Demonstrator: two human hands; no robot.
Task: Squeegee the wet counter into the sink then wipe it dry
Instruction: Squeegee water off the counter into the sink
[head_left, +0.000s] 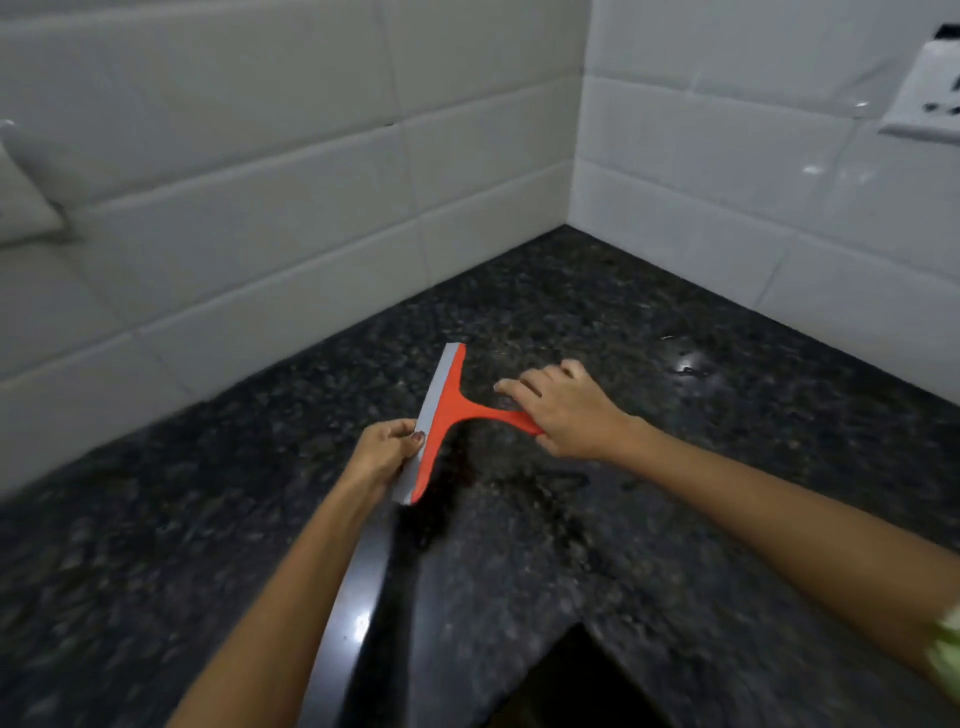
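Observation:
An orange squeegee (451, 410) with a grey rubber blade is held just above the dark speckled granite counter (623, 322), near the corner of the tiled walls. My right hand (563, 410) grips the end of its handle, some fingers spread. My left hand (382, 452) pinches the near part of the blade between thumb and fingers. A small shiny wet patch (688, 364) glints on the counter to the right of my right hand. A dark opening (576, 686) shows at the bottom edge; whether it is the sink I cannot tell.
White tiled walls (311, 208) meet in a corner behind the counter. A white switch plate (930, 98) is on the right wall. A glossy raised edge (363, 597) runs from under the squeegee toward the bottom of the view.

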